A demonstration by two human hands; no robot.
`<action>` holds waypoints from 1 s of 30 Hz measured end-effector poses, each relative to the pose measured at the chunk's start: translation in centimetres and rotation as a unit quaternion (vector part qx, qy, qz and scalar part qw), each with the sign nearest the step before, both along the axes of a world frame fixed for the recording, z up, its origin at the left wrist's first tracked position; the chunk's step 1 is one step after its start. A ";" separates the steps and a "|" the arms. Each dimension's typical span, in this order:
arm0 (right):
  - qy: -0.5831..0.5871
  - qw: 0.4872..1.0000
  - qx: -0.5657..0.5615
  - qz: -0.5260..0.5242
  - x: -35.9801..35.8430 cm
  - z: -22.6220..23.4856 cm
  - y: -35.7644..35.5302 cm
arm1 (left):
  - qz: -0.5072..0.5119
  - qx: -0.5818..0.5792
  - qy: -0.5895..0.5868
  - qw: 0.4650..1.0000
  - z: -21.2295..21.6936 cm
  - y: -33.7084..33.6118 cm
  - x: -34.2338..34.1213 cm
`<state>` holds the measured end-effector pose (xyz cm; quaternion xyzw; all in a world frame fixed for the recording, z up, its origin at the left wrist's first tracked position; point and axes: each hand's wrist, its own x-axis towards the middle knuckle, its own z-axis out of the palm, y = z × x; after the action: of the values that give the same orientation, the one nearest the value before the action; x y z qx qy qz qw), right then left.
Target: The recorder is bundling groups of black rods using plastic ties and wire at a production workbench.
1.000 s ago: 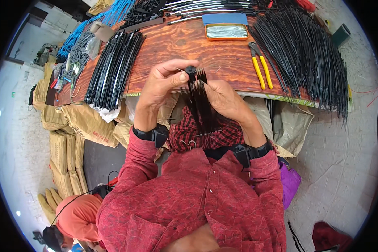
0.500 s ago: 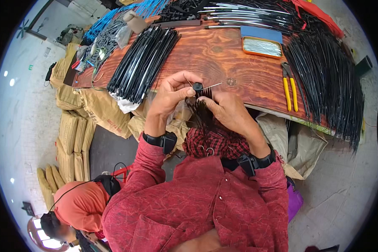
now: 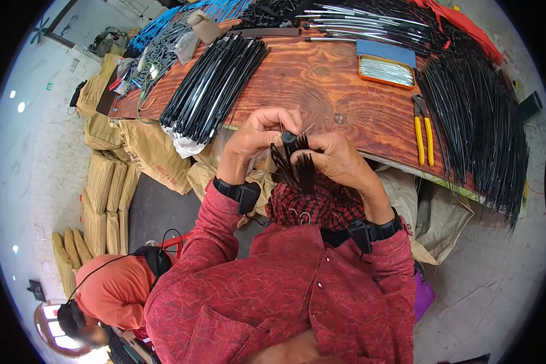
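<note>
My left hand (image 3: 256, 134) and my right hand (image 3: 333, 158) meet in front of my chest, at the near edge of a wooden table (image 3: 321, 82). Together they pinch a small bundle of black strands (image 3: 296, 159) with a black cap at its top; the strands hang down between my wrists. A thin metal pin sticks up from the fingertips. Both wrists wear black bands over red sleeves.
On the table lie a long bundle of black rods (image 3: 215, 85) at left, a big heap of black rods (image 3: 482, 127) at right, yellow-handled pliers (image 3: 423, 134) and an orange tin of pins (image 3: 386, 71). Tan sacks (image 3: 106, 188) are stacked at left; a person in orange (image 3: 112, 291) sits lower left.
The view has swung, so the table now sits higher and more to the right. My hands stay together on the bundle, fingers working at its capped top.
</note>
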<state>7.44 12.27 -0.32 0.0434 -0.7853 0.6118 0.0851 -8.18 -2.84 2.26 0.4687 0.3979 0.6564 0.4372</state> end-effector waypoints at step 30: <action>-0.089 0.934 -0.326 0.118 -2.0 -3.1 3.1 | -0.092 0.098 -0.070 0.988 -2.9 1.4 -0.4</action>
<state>5.45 15.37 -3.47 0.0508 -0.5365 0.8410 -0.0482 -8.56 -1.45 -0.68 0.4967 0.2554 0.6803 0.4746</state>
